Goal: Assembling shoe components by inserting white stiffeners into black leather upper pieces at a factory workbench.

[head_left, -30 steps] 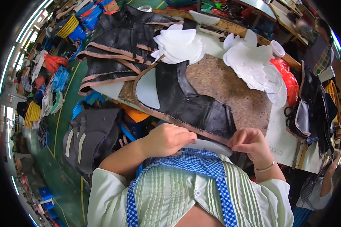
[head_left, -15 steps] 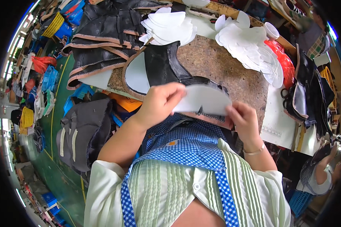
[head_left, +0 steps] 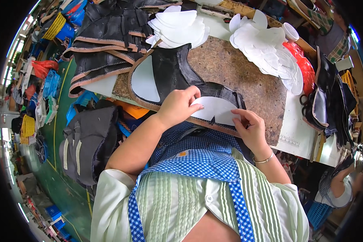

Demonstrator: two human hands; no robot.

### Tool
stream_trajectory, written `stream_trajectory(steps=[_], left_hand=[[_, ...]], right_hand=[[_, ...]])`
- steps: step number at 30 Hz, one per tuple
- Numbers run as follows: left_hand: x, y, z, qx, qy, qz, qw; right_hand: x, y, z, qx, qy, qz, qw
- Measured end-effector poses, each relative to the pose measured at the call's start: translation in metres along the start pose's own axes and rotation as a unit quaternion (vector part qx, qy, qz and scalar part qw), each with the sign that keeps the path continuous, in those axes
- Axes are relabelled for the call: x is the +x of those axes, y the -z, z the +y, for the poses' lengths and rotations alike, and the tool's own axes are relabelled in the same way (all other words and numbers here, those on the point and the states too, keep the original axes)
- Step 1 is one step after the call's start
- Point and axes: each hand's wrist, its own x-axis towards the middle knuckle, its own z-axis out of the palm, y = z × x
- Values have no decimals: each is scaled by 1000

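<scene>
A white crescent-shaped stiffener [head_left: 214,109] lies over the near right end of a black shoe upper [head_left: 171,66] with a notched, pinkish-brown edge. My left hand [head_left: 178,105] grips the stiffener's left end, thumb on its face and fingers bent. At the other end, the bent fingers and thumb of my right hand [head_left: 251,127] hold the tip. A second white stiffener [head_left: 145,80] sits in the upper's left end. Beneath the upper is a mottled brown board [head_left: 238,68].
Stacked black uppers [head_left: 109,44] lie at the far left. Beyond the board are two piles of white stiffeners [head_left: 179,26] [head_left: 262,44], with a white cup [head_left: 290,32] and red plastic bag [head_left: 300,66]. Black-handled scissors [head_left: 304,101] and more uppers [head_left: 330,92] are at right.
The stiffener has come down from above the upper onto its near right end. Both hands lowered with it, and my right hand moved slightly left.
</scene>
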Motion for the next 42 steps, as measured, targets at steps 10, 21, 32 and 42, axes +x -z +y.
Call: stream_trajectory(steps=[10,21,32,42], left_hand=[[-23,-35,5,163,-278,19,947],[-2,-66,17,324,-282,226,874],[-2,-64,31,153,-143,197,958],[-14,-70,31,233,-226,175,930]], right_hand=[[21,4,-1,205,-277,-9,939],[20,14,-5,16,-178,-102,979],[9,-26,-19,-101,204,74,971],[17,-21,-6,-118,252,55,959]])
